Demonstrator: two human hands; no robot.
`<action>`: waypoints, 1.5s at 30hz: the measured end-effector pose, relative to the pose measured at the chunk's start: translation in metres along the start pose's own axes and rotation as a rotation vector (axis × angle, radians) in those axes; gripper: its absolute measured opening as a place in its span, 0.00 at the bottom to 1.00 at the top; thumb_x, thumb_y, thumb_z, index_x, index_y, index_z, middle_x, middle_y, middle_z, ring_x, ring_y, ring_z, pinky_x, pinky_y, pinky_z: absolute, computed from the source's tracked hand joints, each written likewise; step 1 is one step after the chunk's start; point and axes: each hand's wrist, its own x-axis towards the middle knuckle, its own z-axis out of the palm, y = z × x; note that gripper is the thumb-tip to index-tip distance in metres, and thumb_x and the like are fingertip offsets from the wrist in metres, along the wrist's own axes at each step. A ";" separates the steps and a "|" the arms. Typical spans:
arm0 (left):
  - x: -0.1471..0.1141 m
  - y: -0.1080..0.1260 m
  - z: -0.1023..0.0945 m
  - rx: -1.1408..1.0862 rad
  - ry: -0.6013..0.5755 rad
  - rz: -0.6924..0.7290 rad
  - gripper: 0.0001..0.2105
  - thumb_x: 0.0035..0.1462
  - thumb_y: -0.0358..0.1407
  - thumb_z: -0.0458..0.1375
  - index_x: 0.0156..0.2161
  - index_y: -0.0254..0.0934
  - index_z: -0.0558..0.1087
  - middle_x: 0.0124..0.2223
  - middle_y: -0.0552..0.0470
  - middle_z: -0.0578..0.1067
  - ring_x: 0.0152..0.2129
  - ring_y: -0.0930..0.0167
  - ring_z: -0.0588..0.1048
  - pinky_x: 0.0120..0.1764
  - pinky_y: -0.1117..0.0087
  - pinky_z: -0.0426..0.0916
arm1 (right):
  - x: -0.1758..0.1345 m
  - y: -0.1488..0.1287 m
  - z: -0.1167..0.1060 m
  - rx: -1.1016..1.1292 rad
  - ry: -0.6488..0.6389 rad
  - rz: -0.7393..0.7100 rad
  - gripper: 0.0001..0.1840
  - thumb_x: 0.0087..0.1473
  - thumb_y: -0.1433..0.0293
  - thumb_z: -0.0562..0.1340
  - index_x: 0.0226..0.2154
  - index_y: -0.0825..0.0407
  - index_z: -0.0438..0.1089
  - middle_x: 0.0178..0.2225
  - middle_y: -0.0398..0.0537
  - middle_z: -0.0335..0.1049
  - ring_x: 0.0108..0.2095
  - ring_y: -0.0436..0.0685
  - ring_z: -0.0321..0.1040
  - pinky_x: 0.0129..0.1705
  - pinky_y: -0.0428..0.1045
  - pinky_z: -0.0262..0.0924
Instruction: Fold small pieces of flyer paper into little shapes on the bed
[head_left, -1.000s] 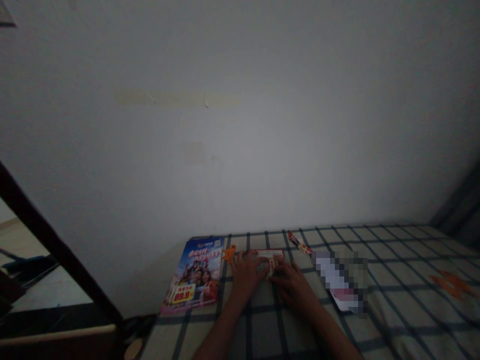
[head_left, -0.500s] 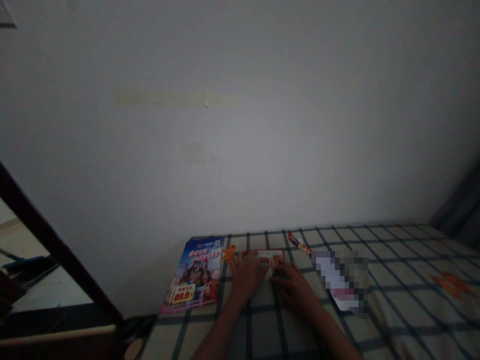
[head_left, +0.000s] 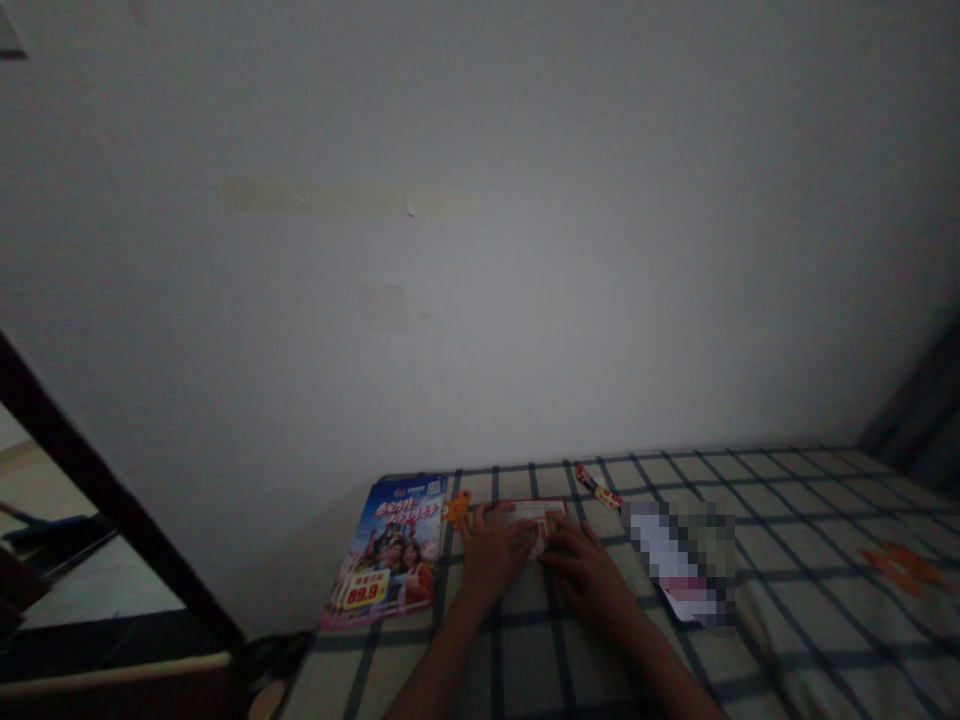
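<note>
A small paper leaflet (head_left: 536, 508), whitish with a red border, lies on the checked cloth in front of me, partly hidden by my fingers. My left hand (head_left: 491, 548) lies over its left part, the thumb pointing inward. From the right, my right hand (head_left: 583, 562) grips the leaflet near its middle with bent fingers. Both sets of fingertips nearly meet over a pale part with red print. Left of my hands lies a stack of glossy blue and pink leaflets (head_left: 394, 545) marked 89.9.
The checked cloth (head_left: 795, 590) covers a surface reaching to the grey wall (head_left: 600, 300). Right of my hands are a narrow red and white printed strip (head_left: 598, 486) and a pixelated item (head_left: 671, 565). A dark slanted post (head_left: 112, 500) stands at the left.
My hands stay on the leaflet, with only slight finger movement near its middle. The view has shifted very slightly.
</note>
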 end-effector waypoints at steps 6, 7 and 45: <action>0.002 0.005 -0.002 -0.027 0.014 -0.032 0.10 0.60 0.50 0.60 0.44 0.60 0.80 0.59 0.56 0.73 0.56 0.51 0.62 0.58 0.39 0.53 | 0.000 0.005 0.001 0.051 0.028 -0.018 0.28 0.49 0.79 0.56 0.49 0.40 0.75 0.59 0.46 0.68 0.68 0.63 0.50 0.69 0.70 0.36; 0.003 0.006 -0.002 -0.025 0.014 -0.035 0.10 0.59 0.50 0.61 0.44 0.60 0.80 0.59 0.56 0.73 0.56 0.50 0.62 0.58 0.38 0.53 | 0.000 0.007 0.003 0.064 0.046 -0.024 0.29 0.49 0.79 0.56 0.49 0.41 0.75 0.59 0.46 0.69 0.68 0.63 0.50 0.69 0.70 0.37; 0.003 -0.003 0.000 -0.007 -0.095 -0.044 0.20 0.51 0.61 0.62 0.50 0.68 0.75 0.64 0.59 0.68 0.62 0.49 0.58 0.60 0.34 0.45 | 0.004 0.010 0.009 -0.175 0.162 0.210 0.18 0.56 0.69 0.63 0.46 0.33 0.77 0.55 0.50 0.66 0.62 0.68 0.53 0.62 0.66 0.52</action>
